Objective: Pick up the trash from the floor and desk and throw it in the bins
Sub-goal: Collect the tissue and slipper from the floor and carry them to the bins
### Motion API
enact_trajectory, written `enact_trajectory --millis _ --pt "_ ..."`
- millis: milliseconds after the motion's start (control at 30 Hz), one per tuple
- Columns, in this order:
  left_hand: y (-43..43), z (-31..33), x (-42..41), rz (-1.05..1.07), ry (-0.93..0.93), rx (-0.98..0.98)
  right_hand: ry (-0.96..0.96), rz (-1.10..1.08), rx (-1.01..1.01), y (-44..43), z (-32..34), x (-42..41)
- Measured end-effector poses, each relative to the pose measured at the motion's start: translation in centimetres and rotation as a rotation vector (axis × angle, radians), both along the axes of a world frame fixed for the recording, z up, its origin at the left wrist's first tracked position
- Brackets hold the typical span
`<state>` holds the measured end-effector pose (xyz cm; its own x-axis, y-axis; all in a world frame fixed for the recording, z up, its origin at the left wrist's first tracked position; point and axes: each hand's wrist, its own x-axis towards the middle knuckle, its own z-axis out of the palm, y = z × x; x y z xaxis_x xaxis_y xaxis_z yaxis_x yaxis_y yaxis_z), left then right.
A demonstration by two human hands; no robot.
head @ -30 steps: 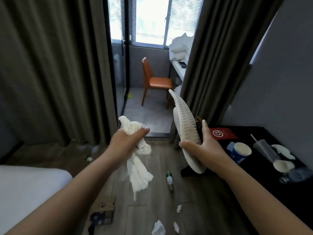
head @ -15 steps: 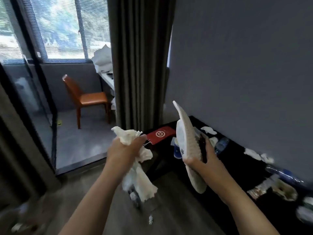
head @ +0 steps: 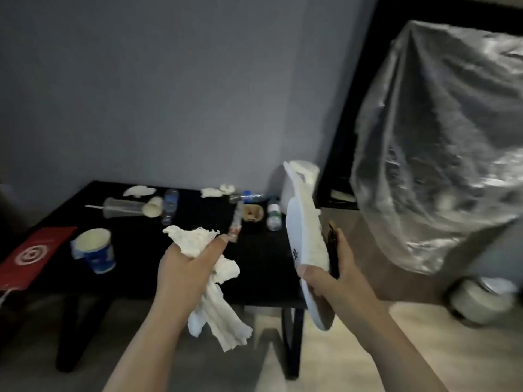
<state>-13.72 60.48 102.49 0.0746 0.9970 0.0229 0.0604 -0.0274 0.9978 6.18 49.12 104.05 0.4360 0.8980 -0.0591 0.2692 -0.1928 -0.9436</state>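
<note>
My left hand [head: 188, 268] is closed around a bunch of crumpled white tissue [head: 218, 304] that hangs down below the fist. My right hand [head: 329, 281] grips a white disposable slipper [head: 304, 236], held sole-up on edge, along with a thin dark object [head: 333, 244] behind it. Both hands are raised in front of the black desk [head: 263, 267]. On the desk lie trash items: a blue-and-white paper cup [head: 94, 250], a clear plastic cup with a straw [head: 124, 207], water bottles [head: 169, 205], tissue scraps [head: 216, 190] and a wrapper [head: 236, 224].
A red card [head: 31, 254] lies on the desk's left end. A white tissue box or roll [head: 291, 182] stands at the back right. To the right, something bulky is draped in clear plastic [head: 441, 142], with a round pale bin or pot [head: 481, 301] on the floor below it.
The view has swung right, from the window and curtain to the desk and the plastic-covered object. Both hands keep their hold on the tissue and the slipper.
</note>
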Motion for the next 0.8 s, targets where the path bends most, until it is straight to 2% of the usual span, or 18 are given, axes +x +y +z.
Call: enact_trajectory --millis 267,500,800 --pt "-8.4 0.7 19.1 -0.395 0.027 0.052 0.003 -0.447 0.111 -15.5 -0.7 12.2" --pt "-21.2 0.9 36.9 -0.692 0.006 0.082 -0.045 -0.734 0.132 -30.8 0.4 23.5" --pt "-33.2 0.2 51.8 -0.941 0.072 0.138 -0.024 -0.999 0.111 -43.9 -0.3 33.7"
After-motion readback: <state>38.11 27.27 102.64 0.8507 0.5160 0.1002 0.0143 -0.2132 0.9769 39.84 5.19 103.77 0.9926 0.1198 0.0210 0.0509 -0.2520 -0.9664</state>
